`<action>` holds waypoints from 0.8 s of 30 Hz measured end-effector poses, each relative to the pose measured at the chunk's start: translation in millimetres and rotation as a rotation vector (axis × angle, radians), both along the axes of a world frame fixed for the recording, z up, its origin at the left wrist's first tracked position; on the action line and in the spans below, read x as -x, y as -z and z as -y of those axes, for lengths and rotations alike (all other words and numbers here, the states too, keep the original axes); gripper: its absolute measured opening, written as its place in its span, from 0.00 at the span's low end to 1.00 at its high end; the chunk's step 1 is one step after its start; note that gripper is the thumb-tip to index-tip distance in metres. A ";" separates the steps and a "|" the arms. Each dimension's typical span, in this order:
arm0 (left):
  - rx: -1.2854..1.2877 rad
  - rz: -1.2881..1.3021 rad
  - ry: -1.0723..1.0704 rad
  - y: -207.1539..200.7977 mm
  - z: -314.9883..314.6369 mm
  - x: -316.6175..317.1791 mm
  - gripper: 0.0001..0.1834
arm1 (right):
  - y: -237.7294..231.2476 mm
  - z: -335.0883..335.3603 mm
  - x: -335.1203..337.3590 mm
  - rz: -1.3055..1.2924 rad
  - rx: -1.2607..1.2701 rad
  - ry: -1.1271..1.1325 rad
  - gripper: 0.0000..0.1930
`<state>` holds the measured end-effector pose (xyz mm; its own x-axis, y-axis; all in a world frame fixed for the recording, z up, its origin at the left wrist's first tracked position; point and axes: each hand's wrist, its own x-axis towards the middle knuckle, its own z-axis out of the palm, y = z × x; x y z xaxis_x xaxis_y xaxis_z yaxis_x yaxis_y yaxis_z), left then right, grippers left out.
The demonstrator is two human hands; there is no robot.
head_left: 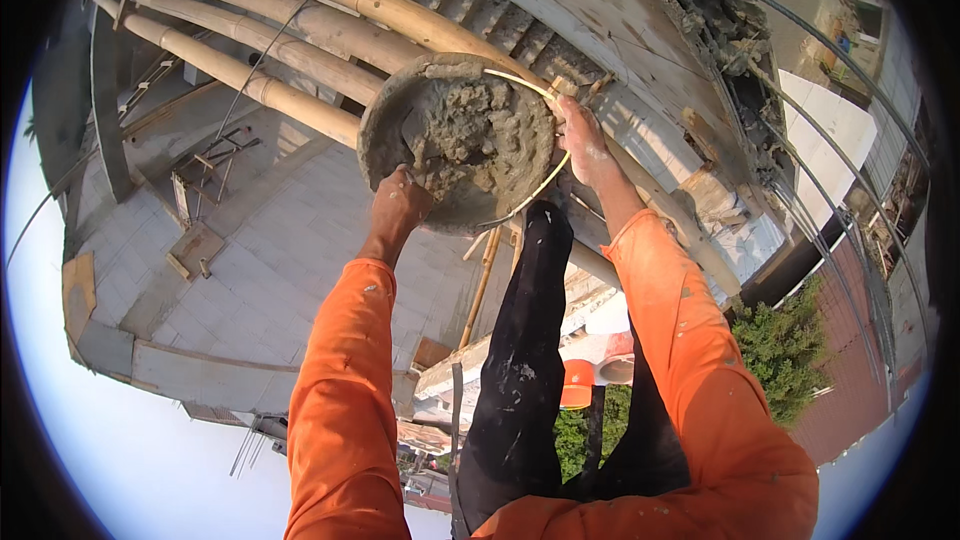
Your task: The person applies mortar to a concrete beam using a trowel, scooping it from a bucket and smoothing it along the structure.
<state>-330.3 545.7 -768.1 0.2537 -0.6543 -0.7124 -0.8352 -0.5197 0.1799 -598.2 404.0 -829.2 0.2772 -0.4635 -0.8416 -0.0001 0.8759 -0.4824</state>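
Note:
A round, mortar-caked bucket [372, 130] hangs between my hands, tilted so its mouth faces me. Wet grey mortar [490, 130] lies lumpy inside it. At the lower left of the rim, my left hand [402, 202] is closed, its fingertips hidden over the edge. My right hand [590, 150] grips the right side of the rim, where a thin pale handle [545, 183] curves along the edge. The bucket's underside is out of sight. Orange sleeves spotted with mortar cover both my forearms.
Bamboo poles [270, 90] run from upper left to behind the bucket. Concrete steps [475, 5] rise beyond them. Bent cables [840, 50] hang at the right. Far below lie a pale slab [260, 280] with wood scraps and an orange helmet [577, 383] near my legs.

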 end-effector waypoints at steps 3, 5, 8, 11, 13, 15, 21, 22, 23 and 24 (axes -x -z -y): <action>-0.054 -0.024 0.211 9.0 -11.4 28.2 0.15 | -17.0 -11.4 -3.0 0.055 -0.001 0.011 0.32; -0.020 -0.036 0.022 -6.9 -18.6 43.9 0.20 | -28.1 -19.8 -2.1 0.087 0.010 0.008 0.31; -0.079 -0.050 -0.225 -39.7 -5.2 59.1 0.20 | -35.2 -55.3 -5.4 0.135 0.142 -0.046 0.29; -0.118 -0.082 -0.026 13.7 -54.4 35.0 0.15 | -56.9 -87.9 -36.3 0.041 0.235 0.013 0.24; -0.065 -0.115 -0.170 4.0 -40.3 57.1 0.14 | -55.6 -88.9 -31.1 -0.014 0.275 -0.083 0.24; -0.063 -0.173 -0.454 -20.6 -22.7 76.1 0.14 | -53.5 -86.3 -27.5 -0.056 0.326 -0.194 0.25; -0.011 -0.271 -0.811 -36.3 -55.3 104.3 0.10 | -43.6 -103.4 -23.6 0.088 0.395 -0.067 0.25; 0.080 -0.278 -0.816 -28.7 -70.2 106.2 0.11 | -50.7 -99.5 -24.7 0.126 0.340 -0.042 0.24; 0.097 -0.299 -0.860 -22.2 -84.8 109.2 0.11 | -51.7 -100.4 -22.4 0.138 0.276 -0.056 0.25; 0.120 -0.320 -0.900 -21.6 -85.4 110.4 0.11 | -52.0 -96.4 -19.7 0.152 0.219 -0.068 0.27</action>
<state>-440.7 631.1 -746.5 0.5018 -0.3826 -0.7758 -0.0351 -0.9051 0.4237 -578.5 500.5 -777.2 0.4294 -0.6059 -0.6697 0.0318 0.7513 -0.6592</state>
